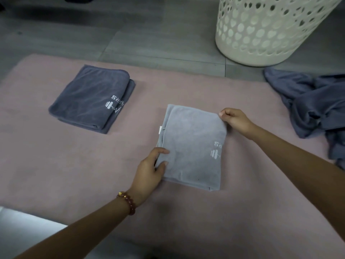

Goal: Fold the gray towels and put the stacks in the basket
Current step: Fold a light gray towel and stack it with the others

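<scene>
Towel: the folded light gray cloth towel lay in the middle of the soft pink mat, long side pointing away from the person, white logo by its right edge | Left hand: pinched its near left edge | Right hand: pinched its far right corner | Left of it, well apart: a folded dark gray towel stack
</scene>
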